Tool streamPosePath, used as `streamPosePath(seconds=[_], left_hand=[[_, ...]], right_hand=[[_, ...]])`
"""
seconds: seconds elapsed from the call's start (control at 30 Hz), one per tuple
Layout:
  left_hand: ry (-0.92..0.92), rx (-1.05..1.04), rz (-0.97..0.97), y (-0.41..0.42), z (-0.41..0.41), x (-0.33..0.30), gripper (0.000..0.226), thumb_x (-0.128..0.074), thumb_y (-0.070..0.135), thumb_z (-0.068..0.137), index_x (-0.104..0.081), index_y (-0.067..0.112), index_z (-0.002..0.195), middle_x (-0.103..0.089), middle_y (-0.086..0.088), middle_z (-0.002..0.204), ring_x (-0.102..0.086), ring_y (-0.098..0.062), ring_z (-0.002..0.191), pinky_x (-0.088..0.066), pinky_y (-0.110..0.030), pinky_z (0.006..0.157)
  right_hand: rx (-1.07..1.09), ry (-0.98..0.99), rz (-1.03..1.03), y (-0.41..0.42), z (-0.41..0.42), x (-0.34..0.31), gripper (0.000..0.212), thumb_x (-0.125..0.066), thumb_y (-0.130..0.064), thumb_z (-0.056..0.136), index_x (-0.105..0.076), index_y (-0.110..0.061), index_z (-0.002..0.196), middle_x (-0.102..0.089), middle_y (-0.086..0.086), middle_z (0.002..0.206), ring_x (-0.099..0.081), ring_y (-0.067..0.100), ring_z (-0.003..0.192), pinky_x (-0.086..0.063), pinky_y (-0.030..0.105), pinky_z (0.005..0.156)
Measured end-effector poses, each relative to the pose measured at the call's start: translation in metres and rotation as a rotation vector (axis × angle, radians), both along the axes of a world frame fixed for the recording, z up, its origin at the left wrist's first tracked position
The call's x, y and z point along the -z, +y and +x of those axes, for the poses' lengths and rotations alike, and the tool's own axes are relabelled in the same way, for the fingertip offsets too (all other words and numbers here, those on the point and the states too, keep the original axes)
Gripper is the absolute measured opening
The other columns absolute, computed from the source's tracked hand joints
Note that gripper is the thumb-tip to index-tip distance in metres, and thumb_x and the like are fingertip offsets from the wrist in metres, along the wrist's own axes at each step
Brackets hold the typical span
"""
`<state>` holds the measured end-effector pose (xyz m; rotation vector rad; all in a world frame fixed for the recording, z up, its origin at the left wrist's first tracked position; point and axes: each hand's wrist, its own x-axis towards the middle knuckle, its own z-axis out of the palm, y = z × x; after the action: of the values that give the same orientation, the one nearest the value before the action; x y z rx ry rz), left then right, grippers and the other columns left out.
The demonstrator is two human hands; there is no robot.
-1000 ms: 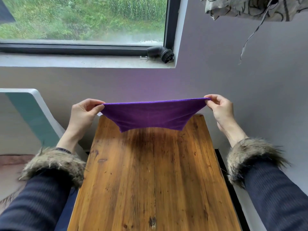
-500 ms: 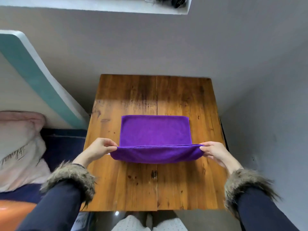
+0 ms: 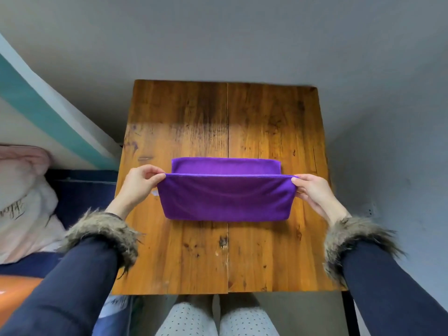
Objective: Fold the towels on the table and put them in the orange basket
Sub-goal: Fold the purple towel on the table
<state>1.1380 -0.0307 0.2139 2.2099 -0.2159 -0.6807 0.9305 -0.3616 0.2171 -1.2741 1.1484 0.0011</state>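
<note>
While both hands pinch towel corners — arms reach forward.

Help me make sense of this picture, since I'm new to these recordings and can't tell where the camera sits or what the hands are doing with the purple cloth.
No machine here: a person wears a camera on the head, looking down at their own two arms in dark sleeves with fur cuffs. Below is a wooden table against a grey wall. On it lies a purple towel, partly folded over itself. The left hand pinches one end of its raised upper edge and the right hand pinches the other, holding that edge taut above the lower layer. At the bottom left, a sliver of the orange basket shows beside a bed with a pale pillow.
</note>
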Motion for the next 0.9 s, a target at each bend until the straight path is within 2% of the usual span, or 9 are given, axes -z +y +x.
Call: streamPosePath(seconds=[0.13,0.3,0.43,0.5,0.57,0.63,0.73,0.83,0.9], left_hand=[[-0.042,-0.068,-0.007,-0.016,0.016,0.011,0.007,-0.062,0.014,0.087,-0.068,0.012,0.09,-0.069,-0.008,0.09,-0.064,-0.021,0.086,-0.052,-0.038,0.085],[-0.016,-0.166,-0.014,-0.035,0.04,0.043,0.008,-0.067,0.017,0.083,-0.065,0.023,0.078,-0.067,-0.002,0.083,-0.062,-0.017,0.083,-0.052,-0.042,0.088],[-0.008,-0.184,0.049,-0.043,0.053,0.071,0.003,-0.068,0.018,0.082,-0.067,0.016,0.083,-0.067,-0.006,0.083,-0.061,-0.018,0.081,-0.051,-0.041,0.089],[-0.006,-0.185,0.079,-0.046,0.056,0.08,0.005,-0.069,0.018,0.082,-0.067,0.014,0.084,-0.067,-0.006,0.082,-0.059,-0.016,0.078,-0.05,-0.038,0.087],[-0.015,-0.189,0.101,-0.051,0.06,0.086,0.005,-0.069,0.018,0.082,-0.067,0.015,0.084,-0.066,-0.006,0.081,-0.057,-0.015,0.074,-0.048,-0.036,0.084],[-0.023,-0.186,0.137,-0.055,0.063,0.092,0.005,-0.069,0.018,0.082,-0.066,0.014,0.084,-0.066,-0.006,0.082,-0.056,-0.015,0.074,-0.046,-0.03,0.077],[-0.021,-0.192,0.179,-0.057,0.067,0.099,0.009,-0.068,0.019,0.083,-0.065,0.013,0.089,-0.067,-0.008,0.086,-0.06,-0.016,0.07,-0.044,-0.026,0.074],[-0.072,-0.212,0.197,-0.058,0.072,0.104,0.025,-0.064,0.019,0.085,-0.059,0.01,0.108,-0.068,-0.011,0.095,-0.063,-0.025,0.09,-0.045,-0.034,0.087],[-0.211,-0.171,0.231,-0.059,0.066,0.103,0.035,-0.059,0.018,0.089,-0.051,0.006,0.121,-0.062,-0.015,0.105,-0.057,-0.031,0.101,-0.039,-0.037,0.09]], right_hand=[[0.039,-0.056,-0.026,-0.013,0.021,0.018,0.01,-0.053,-0.003,0.092,-0.059,-0.002,0.099,-0.062,0.01,0.089,-0.057,0.015,0.076,-0.05,0.022,0.062],[0.062,-0.042,-0.059,-0.027,0.048,0.051,0.01,-0.054,-0.006,0.092,-0.061,-0.011,0.086,-0.063,0.009,0.086,-0.056,0.015,0.076,-0.045,0.03,0.068],[0.052,0.047,-0.157,-0.038,0.06,0.085,0.012,-0.058,-0.01,0.089,-0.061,-0.018,0.082,-0.064,0.013,0.098,-0.058,0.021,0.088,-0.047,0.038,0.081],[0.042,0.084,-0.2,-0.039,0.064,0.096,0.013,-0.059,-0.011,0.089,-0.061,-0.019,0.08,-0.064,0.012,0.097,-0.059,0.022,0.09,-0.048,0.04,0.085],[0.039,0.105,-0.23,-0.039,0.067,0.104,0.009,-0.058,-0.011,0.09,-0.061,-0.016,0.083,-0.064,0.011,0.095,-0.059,0.02,0.088,-0.049,0.038,0.083],[0.03,0.125,-0.263,-0.038,0.071,0.109,0.004,-0.057,-0.011,0.09,-0.06,-0.012,0.092,-0.064,0.011,0.097,-0.058,0.018,0.088,-0.049,0.028,0.077],[0.011,0.148,-0.327,-0.039,0.073,0.118,0.007,-0.057,-0.012,0.09,-0.061,-0.011,0.096,-0.064,0.012,0.098,-0.057,0.017,0.087,-0.045,0.02,0.069],[0.03,0.177,-0.307,-0.04,0.075,0.12,0.019,-0.054,-0.021,0.092,-0.061,-0.009,0.105,-0.065,0.009,0.104,-0.059,0.016,0.09,-0.047,0.024,0.07],[0.052,0.198,-0.279,-0.036,0.073,0.117,0.03,-0.052,-0.03,0.093,-0.057,-0.011,0.116,-0.063,0.007,0.113,-0.059,0.018,0.098,-0.05,0.032,0.081]])
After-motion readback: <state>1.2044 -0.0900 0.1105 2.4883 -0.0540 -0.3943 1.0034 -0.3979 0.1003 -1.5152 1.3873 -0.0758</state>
